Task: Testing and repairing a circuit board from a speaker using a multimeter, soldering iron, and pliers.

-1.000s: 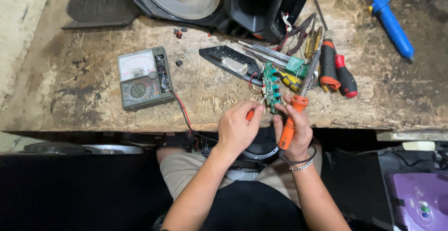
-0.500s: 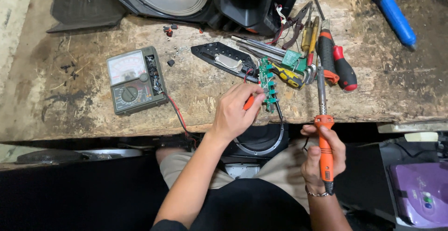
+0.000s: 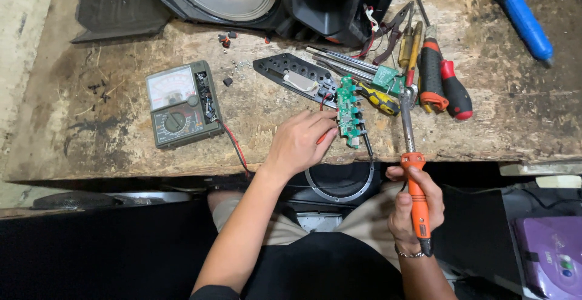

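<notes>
The right hand [image 3: 414, 206] is closed around the orange handle of a soldering iron [image 3: 411, 166], its tip resting up among the tools near the desk's [image 3: 121, 154] front edge. The left hand [image 3: 298, 145] pinches a red probe [image 3: 325, 133] against the green circuit board [image 3: 348, 111], which lies at the front edge, middle. Doing this well likely means steadying the probe on one pad and keeping the hot tip clear of wires (they crowd close). Counted: one analogue multimeter [image 3: 179, 103], one circuit board, one iron, two red-and-black screwdrivers [image 3: 439, 79], one blue tool [image 3: 521, 12].
</notes>
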